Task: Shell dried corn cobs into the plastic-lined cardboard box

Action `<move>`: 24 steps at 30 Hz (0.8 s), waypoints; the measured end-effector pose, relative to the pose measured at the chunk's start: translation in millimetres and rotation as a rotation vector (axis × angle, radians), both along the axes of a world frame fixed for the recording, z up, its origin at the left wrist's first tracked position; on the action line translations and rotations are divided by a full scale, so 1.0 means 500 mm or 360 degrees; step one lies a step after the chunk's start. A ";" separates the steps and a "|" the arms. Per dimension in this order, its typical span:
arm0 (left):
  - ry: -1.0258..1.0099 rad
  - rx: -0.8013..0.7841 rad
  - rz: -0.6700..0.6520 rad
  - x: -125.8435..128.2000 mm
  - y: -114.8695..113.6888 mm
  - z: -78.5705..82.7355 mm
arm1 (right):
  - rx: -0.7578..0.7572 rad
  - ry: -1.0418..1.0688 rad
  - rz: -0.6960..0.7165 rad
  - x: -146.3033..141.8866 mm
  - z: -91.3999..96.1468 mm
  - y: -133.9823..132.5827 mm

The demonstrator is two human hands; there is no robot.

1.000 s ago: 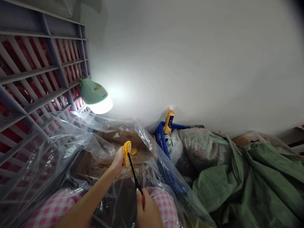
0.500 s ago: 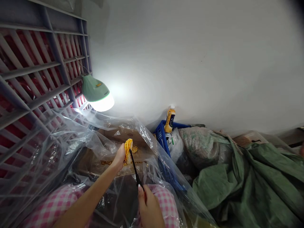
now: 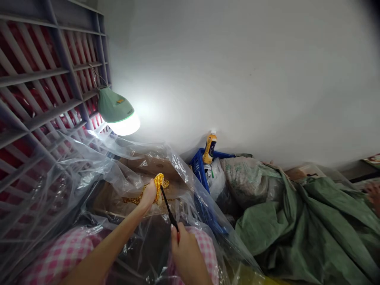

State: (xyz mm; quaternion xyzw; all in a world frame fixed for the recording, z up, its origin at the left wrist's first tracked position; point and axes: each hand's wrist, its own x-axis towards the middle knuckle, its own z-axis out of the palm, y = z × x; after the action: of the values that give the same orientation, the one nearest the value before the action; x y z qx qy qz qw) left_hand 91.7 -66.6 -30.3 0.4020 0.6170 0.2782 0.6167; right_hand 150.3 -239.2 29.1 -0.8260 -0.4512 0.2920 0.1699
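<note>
One knobbly yellow corncob [image 3: 159, 183] in left fingers [image 3: 151, 190], slim black tool [image 3: 172, 218], crinkled plastic [image 3: 178, 161]

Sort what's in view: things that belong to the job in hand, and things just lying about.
In the job:
- corn, in the left hand
- black tool, in the right hand, tip at the corn
- loose kernels
- box under them
- lit lamp, probably

Apparently lying about:
- bottle
- blue basket
- sack
- green tarp

Pink-and-white checked clothing [image 3: 67, 250], bare forearms [image 3: 114, 237], bare hands [image 3: 149, 192]
</note>
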 end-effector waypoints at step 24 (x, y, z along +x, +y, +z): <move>0.0055 0.0030 0.0036 -0.002 0.011 -0.016 | 0.0007 0.0586 -0.0218 -0.013 -0.035 0.030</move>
State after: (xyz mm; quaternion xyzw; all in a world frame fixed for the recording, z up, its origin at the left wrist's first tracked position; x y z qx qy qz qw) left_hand 90.9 -60.9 -38.3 0.4054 0.6294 0.2841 0.5990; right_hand 144.0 -224.2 11.4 -0.7870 -0.3557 0.4250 0.2709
